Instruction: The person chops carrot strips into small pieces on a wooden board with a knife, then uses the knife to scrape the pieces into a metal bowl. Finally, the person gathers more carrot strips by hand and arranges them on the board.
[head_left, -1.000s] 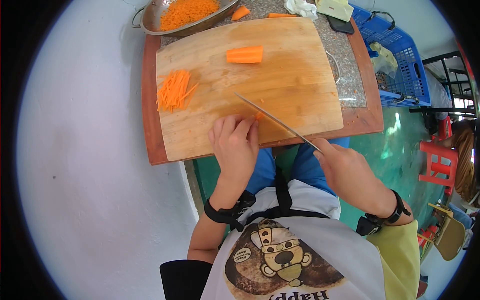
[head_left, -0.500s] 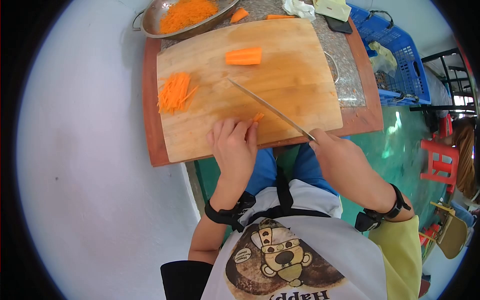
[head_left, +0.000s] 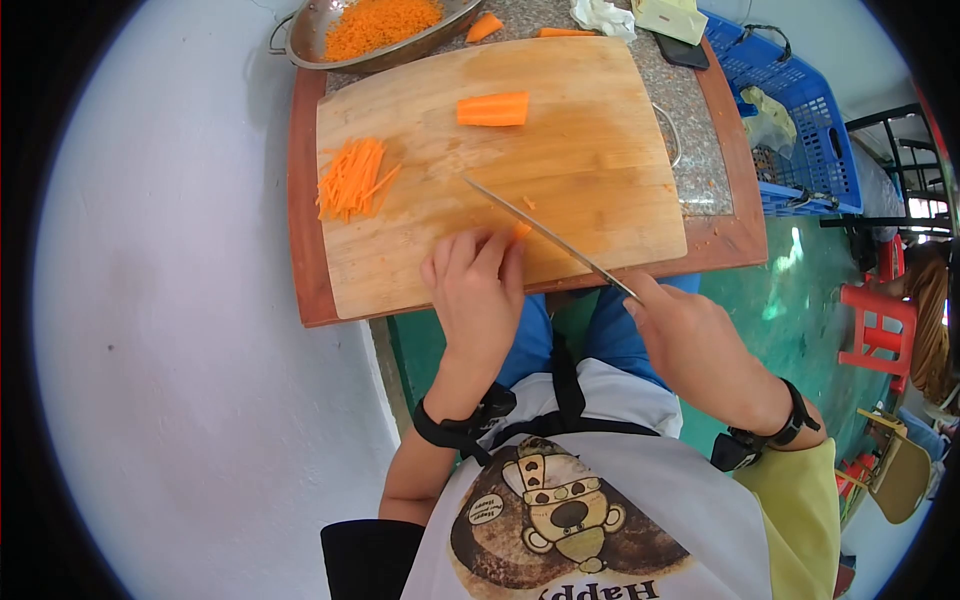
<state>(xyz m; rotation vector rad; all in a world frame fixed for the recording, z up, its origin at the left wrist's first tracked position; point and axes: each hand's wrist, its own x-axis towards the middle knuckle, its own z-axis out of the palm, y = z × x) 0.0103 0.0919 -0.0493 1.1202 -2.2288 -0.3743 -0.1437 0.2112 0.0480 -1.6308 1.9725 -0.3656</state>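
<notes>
On the wooden cutting board (head_left: pixel 590 130), my left hand (head_left: pixel 473 285) has its fingers bent around a small carrot piece (head_left: pixel 522 230), mostly hidden by the fingertips. My right hand (head_left: pixel 690 325) is closed on the handle of a kitchen knife (head_left: pixel 550 235). The blade slants up and left across the board, its edge by the carrot piece. A tiny carrot scrap (head_left: pixel 529 202) lies just beyond the blade. Farther up sits a thick carrot chunk (head_left: pixel 493 109). A pile of carrot strips (head_left: pixel 352 180) rests at the board's left side.
A metal bowl (head_left: pixel 455 22) of shredded carrot (head_left: pixel 380 25) stands behind the board. Carrot pieces (head_left: pixel 484 27), crumpled tissue (head_left: pixel 603 17) and a dark phone (head_left: pixel 682 50) lie on the stone tabletop. At right are a blue crate (head_left: pixel 815 115) and a red stool (head_left: pixel 878 325).
The knife has shifted slightly down and right and now crosses close to the carrot piece. A small scrap now shows beyond the blade. My left hand has moved a little right.
</notes>
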